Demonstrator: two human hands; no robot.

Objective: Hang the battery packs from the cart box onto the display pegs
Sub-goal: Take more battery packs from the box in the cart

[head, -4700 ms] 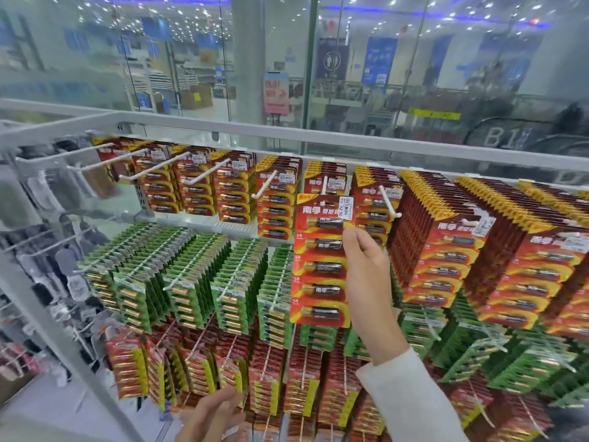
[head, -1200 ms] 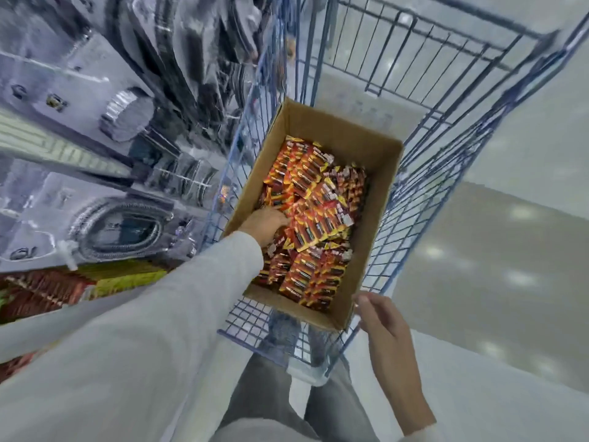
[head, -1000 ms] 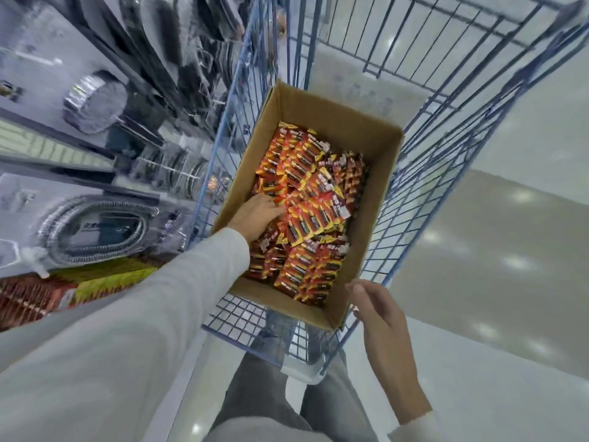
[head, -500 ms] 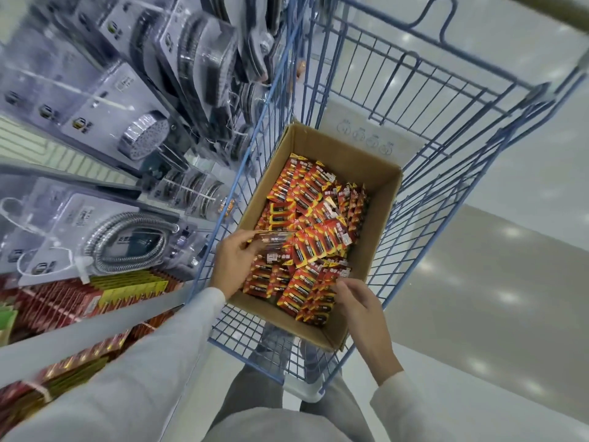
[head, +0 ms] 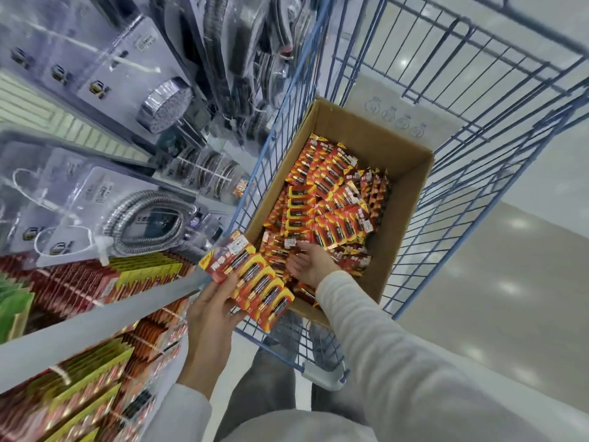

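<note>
Battery packs (head: 328,202) lie heaped in the cardboard box (head: 404,173) inside the blue wire cart (head: 325,373). Left grip (head: 210,309) clasps a strip of packs (head: 258,282) over the cart's near corner, beside the shelf rail (head: 95,320). Right grip (head: 310,264) rests among the boxed packs; whether it pinches one cannot be told. Packaged shower heads (head: 165,103) hang beside the cart.

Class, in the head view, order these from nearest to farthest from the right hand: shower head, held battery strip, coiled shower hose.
1. Held battery strip, just left of the right hand, in the left hand.
2. Coiled shower hose, on the left rack.
3. Shower head, higher on that rack.
</note>
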